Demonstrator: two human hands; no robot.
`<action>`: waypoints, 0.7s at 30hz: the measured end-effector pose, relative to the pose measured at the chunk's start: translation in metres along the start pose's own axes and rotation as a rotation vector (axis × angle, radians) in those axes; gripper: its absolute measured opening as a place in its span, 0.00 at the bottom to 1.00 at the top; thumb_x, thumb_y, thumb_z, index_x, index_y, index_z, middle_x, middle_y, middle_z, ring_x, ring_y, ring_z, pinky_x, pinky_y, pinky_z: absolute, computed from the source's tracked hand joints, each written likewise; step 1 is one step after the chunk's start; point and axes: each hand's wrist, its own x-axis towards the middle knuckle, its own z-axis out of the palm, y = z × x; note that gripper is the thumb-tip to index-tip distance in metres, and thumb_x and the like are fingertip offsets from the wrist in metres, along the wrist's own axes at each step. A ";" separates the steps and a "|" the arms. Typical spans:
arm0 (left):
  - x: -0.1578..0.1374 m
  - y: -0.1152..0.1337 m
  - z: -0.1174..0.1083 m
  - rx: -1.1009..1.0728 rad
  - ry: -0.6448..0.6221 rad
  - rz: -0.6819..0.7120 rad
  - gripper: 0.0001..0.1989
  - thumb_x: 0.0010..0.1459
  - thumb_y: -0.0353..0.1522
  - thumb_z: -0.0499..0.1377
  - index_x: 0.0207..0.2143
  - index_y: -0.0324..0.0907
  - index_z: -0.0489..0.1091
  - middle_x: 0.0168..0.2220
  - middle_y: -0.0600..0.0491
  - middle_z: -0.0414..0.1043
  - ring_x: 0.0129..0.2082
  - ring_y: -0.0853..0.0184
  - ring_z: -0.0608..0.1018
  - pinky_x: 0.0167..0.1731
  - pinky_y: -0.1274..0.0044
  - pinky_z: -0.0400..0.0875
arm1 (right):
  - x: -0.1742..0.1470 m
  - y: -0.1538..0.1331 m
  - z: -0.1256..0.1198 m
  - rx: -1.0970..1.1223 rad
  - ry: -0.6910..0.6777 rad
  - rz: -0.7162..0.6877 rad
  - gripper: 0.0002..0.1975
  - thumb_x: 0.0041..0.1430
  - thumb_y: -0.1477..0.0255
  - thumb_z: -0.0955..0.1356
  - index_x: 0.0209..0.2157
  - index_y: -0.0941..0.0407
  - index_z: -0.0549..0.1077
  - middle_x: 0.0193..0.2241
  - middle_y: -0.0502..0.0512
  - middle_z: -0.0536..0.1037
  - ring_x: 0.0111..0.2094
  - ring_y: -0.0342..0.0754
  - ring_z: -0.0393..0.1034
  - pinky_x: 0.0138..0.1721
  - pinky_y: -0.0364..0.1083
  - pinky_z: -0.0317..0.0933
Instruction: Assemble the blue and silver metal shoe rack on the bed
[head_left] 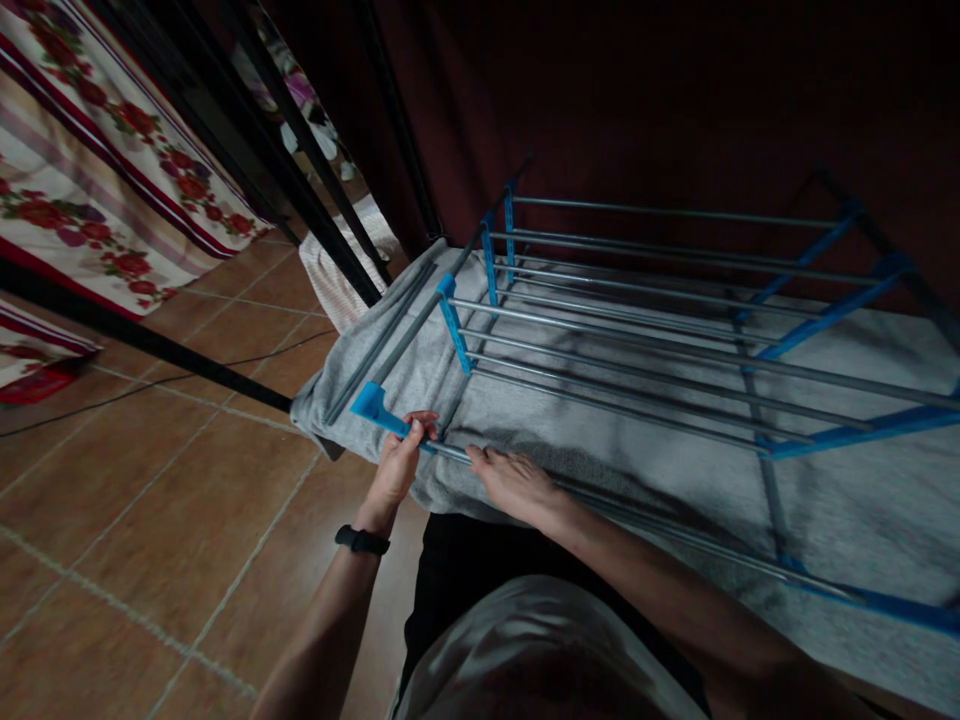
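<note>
Blue plastic & metal rack (630, 335), head view: 1 pc., part-assembled by the look, on grey cloth (885, 510). L hand (400, 462): clamped on nr. blue bracket (369, 400), L end of rack. R hand (517, 485): clamped on metal rod (448, 452) just beside. Step, prob.: seating rod in bracket. Next push likely needs bracket steady, rod in line.

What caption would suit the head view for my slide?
Left hand on a blue bracket, right hand on a metal rod of a rack, over grey cloth.
</note>
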 end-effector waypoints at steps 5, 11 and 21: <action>0.001 -0.003 -0.001 -0.007 0.003 0.005 0.21 0.58 0.49 0.62 0.39 0.39 0.76 0.28 0.52 0.68 0.31 0.66 0.69 0.36 0.74 0.64 | 0.000 -0.001 -0.001 0.007 -0.007 0.002 0.18 0.72 0.71 0.52 0.56 0.54 0.65 0.44 0.61 0.79 0.39 0.52 0.77 0.41 0.50 0.67; 0.000 -0.004 -0.001 -0.013 0.014 -0.002 0.21 0.58 0.49 0.62 0.39 0.39 0.76 0.28 0.52 0.67 0.31 0.66 0.69 0.36 0.75 0.64 | -0.001 -0.001 0.001 -0.011 0.006 -0.002 0.19 0.72 0.71 0.52 0.56 0.55 0.65 0.44 0.60 0.78 0.39 0.53 0.77 0.41 0.50 0.68; 0.002 -0.006 -0.003 -0.007 0.005 0.000 0.22 0.58 0.49 0.61 0.39 0.40 0.76 0.28 0.52 0.68 0.30 0.66 0.70 0.36 0.74 0.65 | -0.001 -0.001 0.001 -0.002 0.016 -0.016 0.19 0.70 0.75 0.53 0.56 0.55 0.65 0.43 0.61 0.79 0.39 0.53 0.77 0.42 0.51 0.68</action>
